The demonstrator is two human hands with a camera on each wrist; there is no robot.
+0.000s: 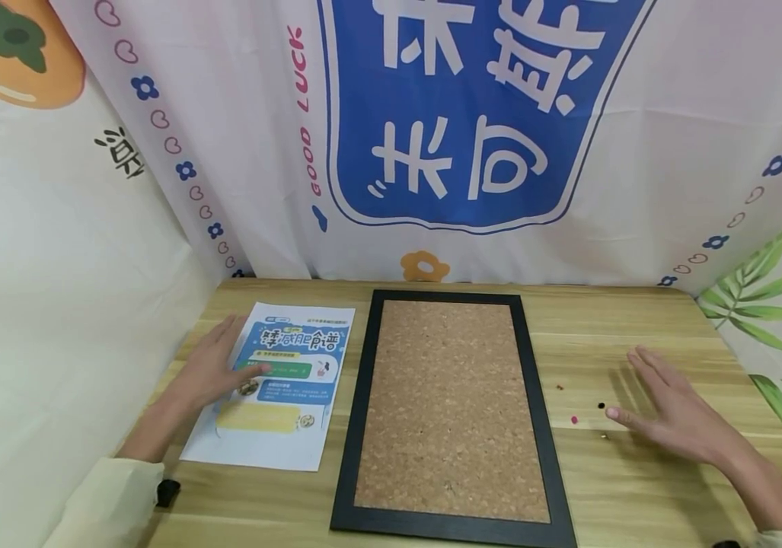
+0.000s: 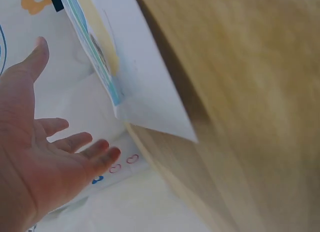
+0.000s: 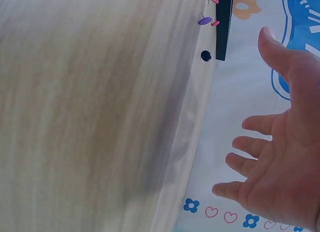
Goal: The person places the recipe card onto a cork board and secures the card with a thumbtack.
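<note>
Head view: the left hand, spread and holding nothing, is at the blue-printed white paper sheet on the worktop's left; the right hand, also spread, is near tiny coloured pushpins right of the black-framed brown cork board. I'd worry a careless sweep could scatter those pins or prick skin. The left hand hides some print; smaller lettering blurs.
</note>
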